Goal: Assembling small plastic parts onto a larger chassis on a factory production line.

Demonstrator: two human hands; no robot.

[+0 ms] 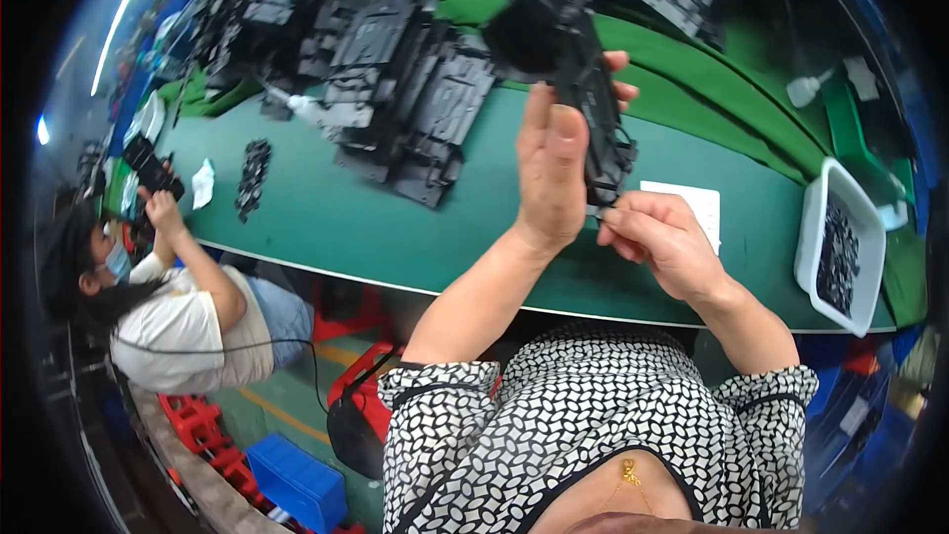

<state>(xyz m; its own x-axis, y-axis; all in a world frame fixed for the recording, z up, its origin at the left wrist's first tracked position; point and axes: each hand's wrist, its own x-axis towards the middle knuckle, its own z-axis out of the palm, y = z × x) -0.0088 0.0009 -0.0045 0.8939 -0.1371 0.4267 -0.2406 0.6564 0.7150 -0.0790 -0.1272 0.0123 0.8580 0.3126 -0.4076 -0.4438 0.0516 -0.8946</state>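
Observation:
A long black moulded plastic part (pixel 599 124), with a wide dark end at the top, is raised above the green table. Around it is my left hand (pixel 554 163), its thumb on the near side and fingertips showing past the far edge. My right hand (pixel 667 242) is closed in a pinch at the part's lower end. Whatever small piece lies between those fingertips is too hidden to make out. Beneath my right hand, a white sheet (pixel 697 206) lies partly covered on the table.
Stacked black plastic parts (pixel 381 69) cover the table's far left, beside a green cloth (pixel 682 89). Small black pieces form a pile (pixel 253 176). A white bin (pixel 813 237) of small black pieces stands right. At left, another person (pixel 198 316) handles a black part.

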